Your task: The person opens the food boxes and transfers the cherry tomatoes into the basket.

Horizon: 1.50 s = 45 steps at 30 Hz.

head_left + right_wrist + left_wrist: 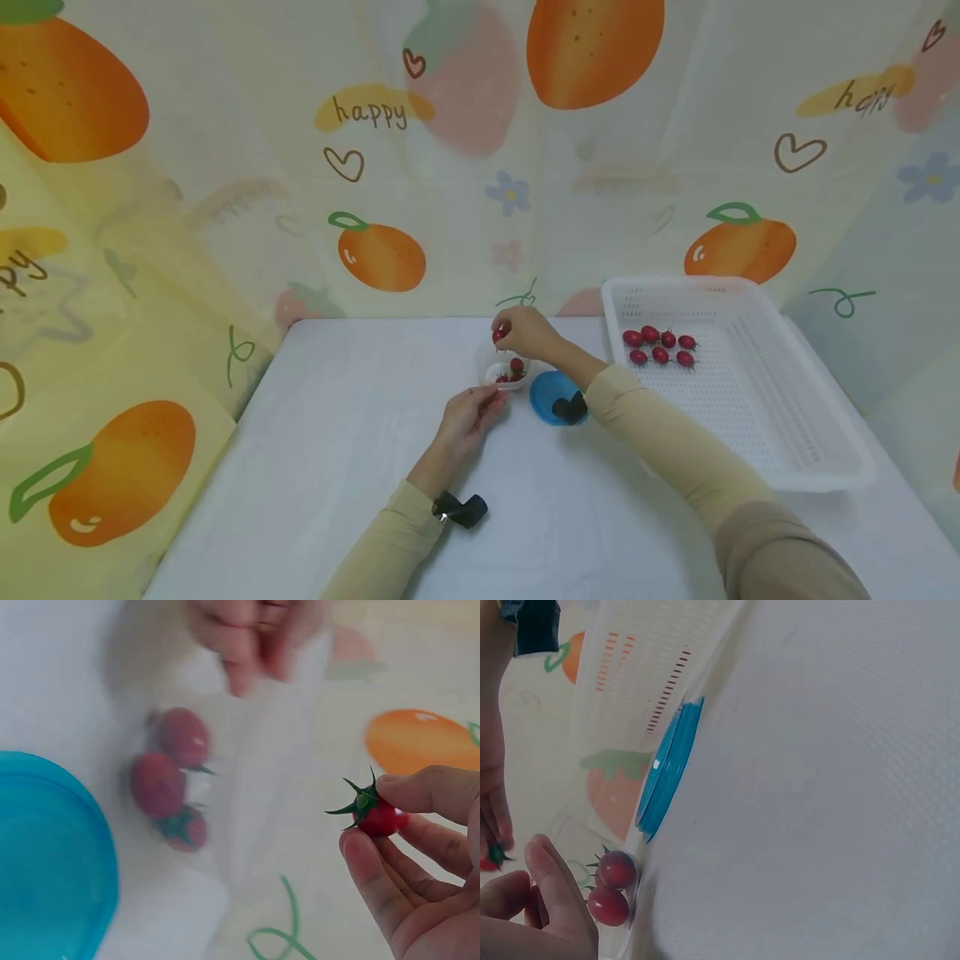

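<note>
Right hand [528, 333]: grip pinching glossy, roundish tomato [381, 819], spiky green calyx [363, 801]. Left hand [461, 417]: grip holding clear, thin-walled container [491, 367].

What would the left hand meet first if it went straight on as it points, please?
The left hand would probably meet the clear container first; its fingertips seem to touch the near rim.
</note>
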### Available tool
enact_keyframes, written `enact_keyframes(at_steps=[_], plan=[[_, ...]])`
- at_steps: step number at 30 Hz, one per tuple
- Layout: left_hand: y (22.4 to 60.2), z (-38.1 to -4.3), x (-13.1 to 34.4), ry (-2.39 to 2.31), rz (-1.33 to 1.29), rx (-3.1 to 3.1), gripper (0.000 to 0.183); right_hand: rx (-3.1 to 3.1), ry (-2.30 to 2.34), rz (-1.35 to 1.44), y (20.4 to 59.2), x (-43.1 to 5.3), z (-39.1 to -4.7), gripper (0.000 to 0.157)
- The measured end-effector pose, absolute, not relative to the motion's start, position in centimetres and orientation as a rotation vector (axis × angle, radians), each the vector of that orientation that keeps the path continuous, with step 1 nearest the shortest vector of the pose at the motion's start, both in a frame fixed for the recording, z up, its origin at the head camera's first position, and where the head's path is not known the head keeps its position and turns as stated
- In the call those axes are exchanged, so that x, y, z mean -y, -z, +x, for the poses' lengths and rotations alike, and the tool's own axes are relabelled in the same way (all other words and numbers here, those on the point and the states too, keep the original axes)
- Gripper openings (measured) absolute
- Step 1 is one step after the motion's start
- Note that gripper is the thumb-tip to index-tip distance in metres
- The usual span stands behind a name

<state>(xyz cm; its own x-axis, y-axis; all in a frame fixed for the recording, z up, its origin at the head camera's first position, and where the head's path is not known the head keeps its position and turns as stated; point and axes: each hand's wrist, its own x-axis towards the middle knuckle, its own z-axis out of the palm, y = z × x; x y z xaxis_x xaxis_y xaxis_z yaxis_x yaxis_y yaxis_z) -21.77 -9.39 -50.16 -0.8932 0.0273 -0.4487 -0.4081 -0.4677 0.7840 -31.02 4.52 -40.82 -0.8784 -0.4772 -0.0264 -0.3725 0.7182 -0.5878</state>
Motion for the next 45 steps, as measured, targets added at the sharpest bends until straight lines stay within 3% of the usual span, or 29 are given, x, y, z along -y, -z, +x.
enact_keyframes(at_steps=[13,26,36,45], plan=[[50.2,-21.7,9.4,-2.448,-0.537,-1.425,0.029,-2.762,1.074,-0.633,36.8,-10.6,-30.9,0.038],[50.2,-21.7,9.2,-2.426,-0.553,-1.461,0.031,-2.789,1.053,-0.437,35.6,-17.3,-31.3,0.040],[50.1,-21.7,9.2,-2.417,-0.580,-1.463,0.031,-2.785,0.994,-0.292,36.5,-22.4,-31.3,0.043],[50.0,-21.6,9.2,-2.406,-0.579,-1.460,0.032,-2.697,0.846,-0.265,39.9,-25.7,-31.5,0.036]])
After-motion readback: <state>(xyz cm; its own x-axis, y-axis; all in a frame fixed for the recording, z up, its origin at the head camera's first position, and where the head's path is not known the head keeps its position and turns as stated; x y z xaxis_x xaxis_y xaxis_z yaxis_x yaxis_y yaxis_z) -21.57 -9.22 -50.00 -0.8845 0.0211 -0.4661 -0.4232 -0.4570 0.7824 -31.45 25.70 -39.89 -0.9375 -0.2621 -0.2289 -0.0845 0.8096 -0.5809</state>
